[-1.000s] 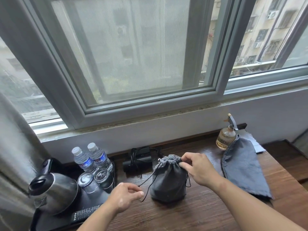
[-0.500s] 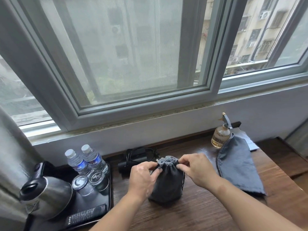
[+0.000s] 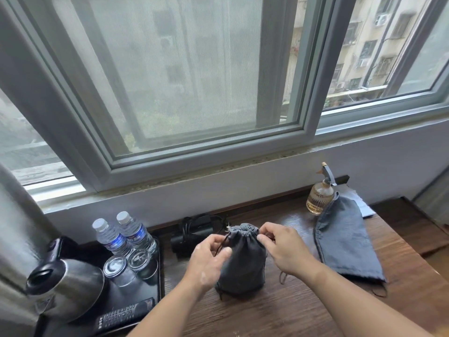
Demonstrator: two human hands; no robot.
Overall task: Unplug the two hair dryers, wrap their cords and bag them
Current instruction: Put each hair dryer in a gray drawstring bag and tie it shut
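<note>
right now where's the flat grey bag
In the head view the flat grey bag lies on the wooden table, right of the right hand, its top beside the amber spray bottle.

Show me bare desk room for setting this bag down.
Bare wood: the back strip between hair dryer and spray bottle, and the front edge below the flat bag. Crowded: the left tray and around the full bag.

A hotel room, by the look: a wooden table (image 3: 291,312) under a window (image 3: 194,81) carries a black tray (image 3: 159,268) with kettle (image 3: 70,285), two water bottles (image 3: 121,235), upturned glasses (image 3: 126,263) and remote (image 3: 124,312).
</note>
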